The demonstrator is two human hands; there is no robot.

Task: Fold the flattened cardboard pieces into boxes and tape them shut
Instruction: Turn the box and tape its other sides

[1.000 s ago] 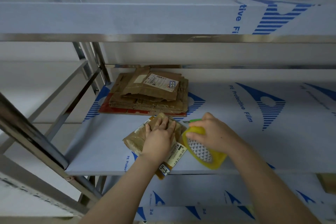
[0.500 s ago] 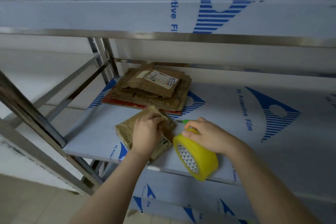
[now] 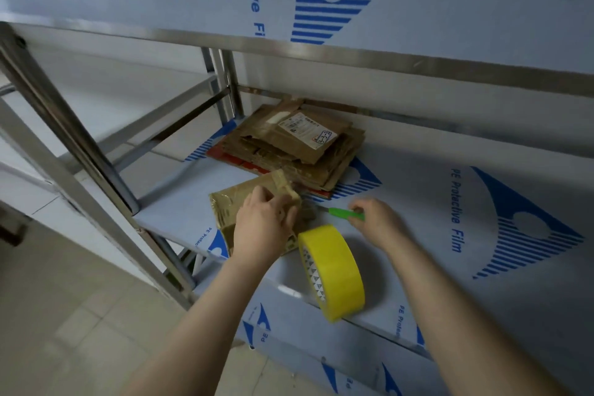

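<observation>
Head view. Left hand [image 3: 263,225] is lying on top of a small cardboard box [image 3: 239,207] near the front left of the shelf [image 3: 418,202], its fingers curling over the far edge of the box and gripping it. Right hand [image 3: 377,222] is reaching to the green cutter [image 3: 342,212] just beside the box, its fingertips pinching the rear end of the handle while the blade end is pointing toward the box. Yellow tape roll [image 3: 334,270] is standing on its edge by the front lip of the shelf, between the two forearms, with neither hand touching it. Whether a strip is still running from the roll to the box cannot be told.

Progress, as a judgement: the box is looking folded and already wrapped in glossy tape, so the step in hand is probably cutting the strip free. Behind the box, a stack of flattened cardboard pieces [image 3: 295,148] is waiting against the back of the shelf, so most of the folding and taping is apparently remaining. No other finished box is showing.
</observation>
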